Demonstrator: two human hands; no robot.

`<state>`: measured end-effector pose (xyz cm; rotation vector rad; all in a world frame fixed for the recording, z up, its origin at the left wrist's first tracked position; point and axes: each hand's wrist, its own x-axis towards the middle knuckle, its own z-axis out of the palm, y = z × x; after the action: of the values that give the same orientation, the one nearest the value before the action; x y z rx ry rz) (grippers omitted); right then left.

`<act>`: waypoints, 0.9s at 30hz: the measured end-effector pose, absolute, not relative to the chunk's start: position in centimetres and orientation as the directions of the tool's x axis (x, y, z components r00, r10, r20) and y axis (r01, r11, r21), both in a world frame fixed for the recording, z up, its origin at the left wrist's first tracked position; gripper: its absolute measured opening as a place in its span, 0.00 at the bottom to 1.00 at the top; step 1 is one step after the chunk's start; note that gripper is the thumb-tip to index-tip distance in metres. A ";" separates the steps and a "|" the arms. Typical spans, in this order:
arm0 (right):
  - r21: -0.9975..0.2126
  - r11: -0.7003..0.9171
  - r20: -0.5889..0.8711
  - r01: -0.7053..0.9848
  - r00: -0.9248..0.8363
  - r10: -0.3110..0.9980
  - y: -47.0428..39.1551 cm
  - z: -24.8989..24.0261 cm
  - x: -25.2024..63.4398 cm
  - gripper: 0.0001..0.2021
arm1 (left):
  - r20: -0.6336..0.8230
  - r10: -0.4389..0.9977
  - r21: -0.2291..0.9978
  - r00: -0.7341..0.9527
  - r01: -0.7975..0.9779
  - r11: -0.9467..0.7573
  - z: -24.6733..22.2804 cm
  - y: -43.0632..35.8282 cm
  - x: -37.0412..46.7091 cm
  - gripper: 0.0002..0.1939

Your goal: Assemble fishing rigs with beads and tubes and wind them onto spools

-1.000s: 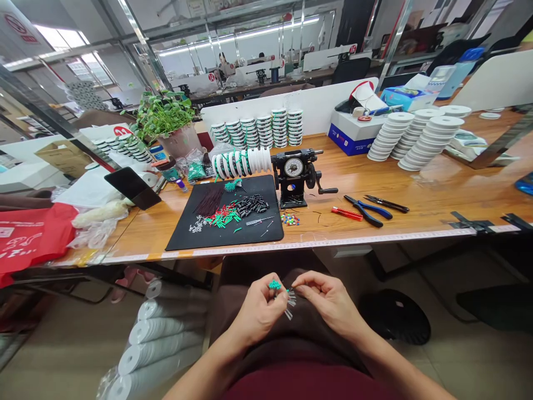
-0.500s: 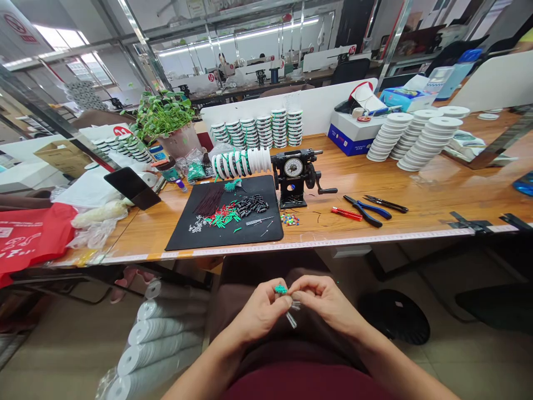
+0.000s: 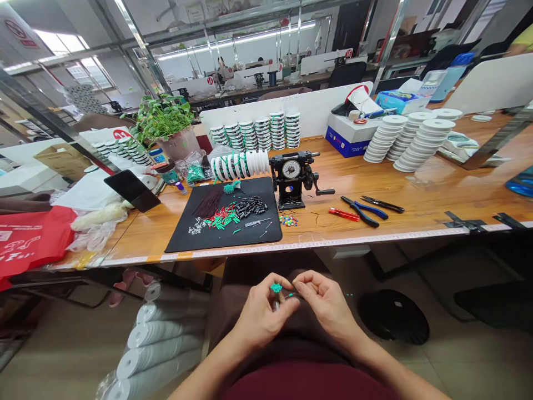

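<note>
My left hand (image 3: 264, 311) is curled around a small bundle of thin pieces with green beaded tips (image 3: 276, 288). The bundle's head pokes up between thumb and forefinger, and its pale stems are mostly hidden by the fingers. A single small green piece (image 3: 291, 295) shows between my two hands. My right hand (image 3: 322, 303) is closed in a pinch close to the left fingertips, above my lap; what lies in the pinch is too small to make out. Tiny green specks (image 3: 350, 294) appear just right of the right hand.
On the table, a black mat (image 3: 183, 236) carries red, green and black small parts. Behind it stands a hand-cranked winder (image 3: 291, 180) with white spools (image 3: 241, 165). Pliers (image 3: 366, 212), tweezers (image 3: 382, 204) and a red tool (image 3: 343, 214) lie to the right. White spool stacks (image 3: 425, 144) stand farther back.
My left fingers have loosened and spread, and the green-tipped bundle has shifted slightly left. Its pale stems, which stuck out below the hands, are now mostly hidden. The small green piece has come into view.
</note>
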<state>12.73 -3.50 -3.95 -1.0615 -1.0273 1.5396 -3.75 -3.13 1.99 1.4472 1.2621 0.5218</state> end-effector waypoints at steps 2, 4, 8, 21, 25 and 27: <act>-0.967 -0.141 -0.121 -0.211 -0.106 0.987 -3.6 -3.8 12.6 0.20 | -0.324 0.901 0.884 0.290 0.433 0.178 1.7 -3.2 -3.6 0.18; -0.974 -0.110 -0.100 -0.199 -0.059 0.993 -3.7 -3.7 12.5 0.20 | -0.356 0.885 0.894 0.300 0.386 0.229 1.3 -3.3 -3.5 0.19; -0.980 -0.108 -0.095 -0.165 -0.088 0.992 -3.8 -3.6 12.3 0.20 | -0.302 0.912 0.896 0.275 0.408 0.174 0.8 -3.3 -3.9 0.16; -0.797 0.424 0.394 0.429 -0.162 0.905 -3.7 -2.0 11.4 0.06 | -0.224 0.941 0.869 0.253 0.489 0.076 0.0 -2.2 -5.8 0.22; -0.848 0.265 0.251 0.459 -0.093 0.963 -2.6 -3.1 13.5 0.04 | -0.292 0.933 0.944 0.211 0.220 0.246 0.9 -1.9 -7.6 0.23; -0.848 0.123 0.121 0.516 -0.038 0.992 -1.7 -4.8 15.7 0.04 | -0.310 0.945 0.950 0.108 -0.007 0.313 2.1 -1.5 -9.0 0.23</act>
<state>15.70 -1.66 -4.75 -1.4882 -1.6557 0.8070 -9.02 -1.54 2.08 1.0052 1.2489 0.9109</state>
